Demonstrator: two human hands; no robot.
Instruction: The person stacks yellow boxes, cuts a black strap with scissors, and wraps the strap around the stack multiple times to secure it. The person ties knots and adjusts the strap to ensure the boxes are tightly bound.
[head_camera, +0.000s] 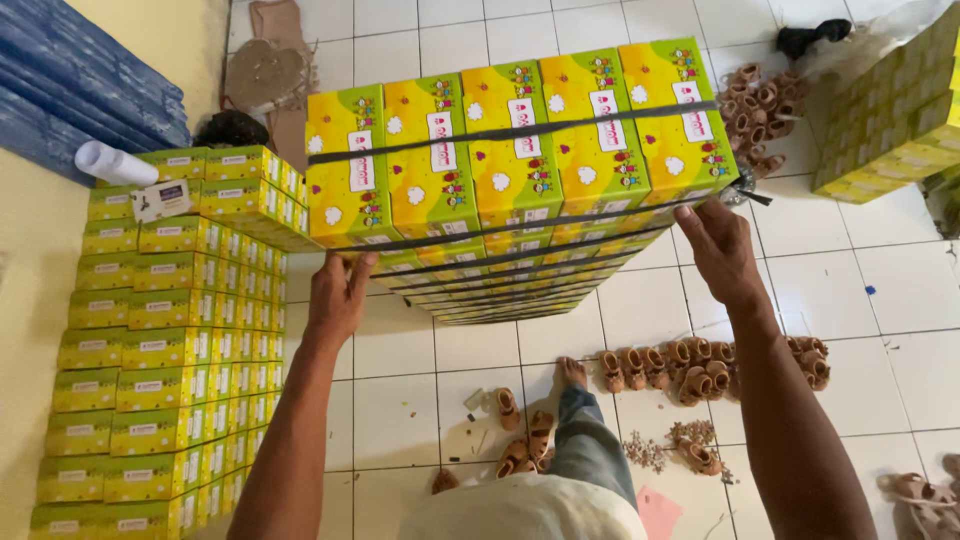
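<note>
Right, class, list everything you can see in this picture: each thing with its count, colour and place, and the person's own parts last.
Strapped bundle of boxes: one tall bundle, five boxes across the top, yellow-green, bound with dark straps, centre, held at both lower corners.
Stacked boxes: many, yellow-green, left by the wall.
More boxes: one stack, yellow-green, top right.
Small sandals: many, brown, scattered on the floor, with another heap top right.
Paper roll: one, white, on the left stack.
Corrugated sheets: blue, top left.
Floor: white tiles.
Bare foot: one, lower centre.
Left hand: under the bundle's left corner.
Right hand: fingers on its right corner.
</note>
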